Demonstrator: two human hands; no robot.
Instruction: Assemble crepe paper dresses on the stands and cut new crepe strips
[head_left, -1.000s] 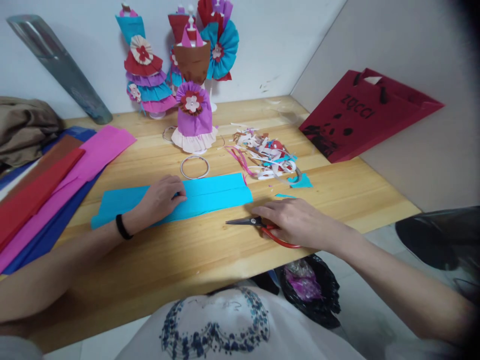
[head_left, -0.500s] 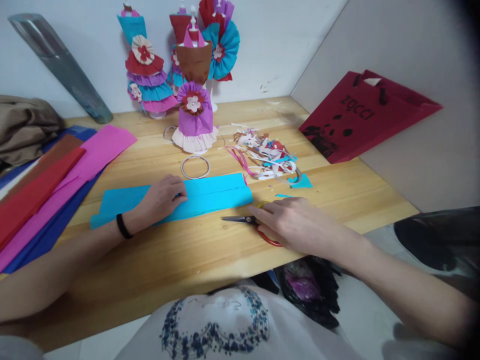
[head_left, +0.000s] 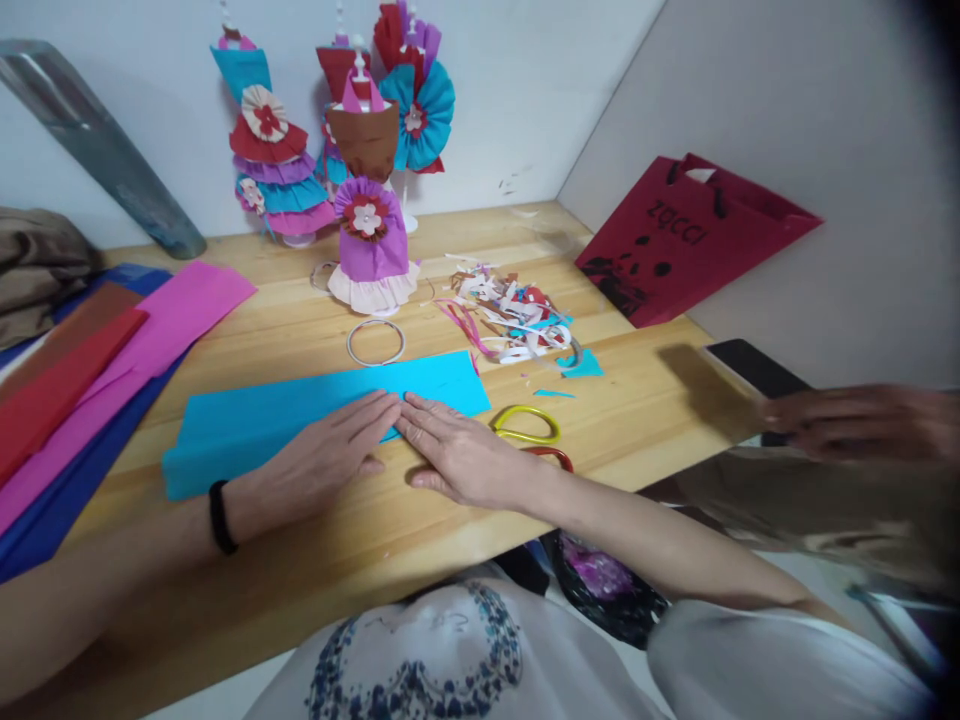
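A folded strip of bright blue crepe paper (head_left: 262, 410) lies across the wooden table in front of me. My left hand (head_left: 322, 450) rests flat on its front edge, fingers stretched out. From the other side my right hand (head_left: 457, 450) presses on the same edge with straight fingers, its tips meeting those of the left. Neither hand grips anything. Scissors with one yellow and one red handle (head_left: 529, 425) lie just beyond my right hand, their blades hidden under it. A silver ring (head_left: 376, 343) lies behind the paper.
Paper-dressed doll stands (head_left: 367, 220) line the wall. Paper scraps (head_left: 517, 315) are heaped at centre right, near a red gift bag (head_left: 682, 235). Coloured paper sheets (head_left: 97, 370) and a tall bottle (head_left: 105, 150) are at left. Another person's hand (head_left: 862, 420) holds a phone (head_left: 757, 368) at the right edge.
My right hand has let go of the scissors and moved left onto the blue paper. My left hand has flattened out. Another person's hand with a phone has come in at right.
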